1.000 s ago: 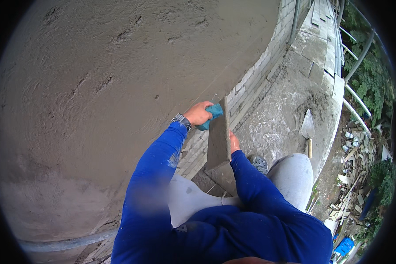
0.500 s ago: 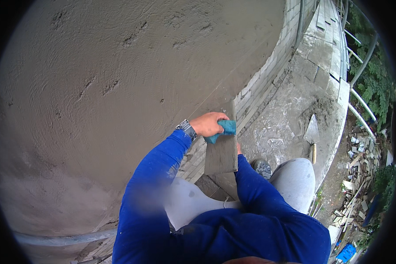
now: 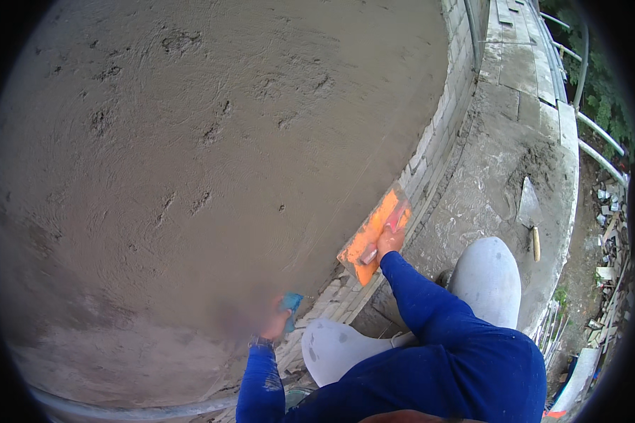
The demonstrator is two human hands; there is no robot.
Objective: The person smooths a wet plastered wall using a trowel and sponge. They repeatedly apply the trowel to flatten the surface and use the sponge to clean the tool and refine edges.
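My left hand (image 3: 272,323) is closed around a blue-green sponge (image 3: 289,310), low beside the edge of the wet plaster; a blurred smudge covers part of the hand. My right hand (image 3: 390,243) grips the reddish handle of an orange plastering float (image 3: 371,236). The float's handle side faces me, and its far side is toward the grey plastered wall (image 3: 190,155); whether it touches the wall I cannot tell. Bare blocks (image 3: 430,141) run along the plaster's lower border.
A pointing trowel (image 3: 528,204) with a wooden handle lies on the mortar-smeared platform (image 3: 458,204) to my right, next to a mortar heap (image 3: 543,158). Past the platform's edge are pale poles (image 3: 601,132), greenery and scattered debris (image 3: 603,296) below. A pipe (image 3: 141,412) crosses at lower left.
My left hand with the sponge has left the float and moved down and left. The float has turned from its flat grey face to its orange handle side and shifted slightly up toward the wall.
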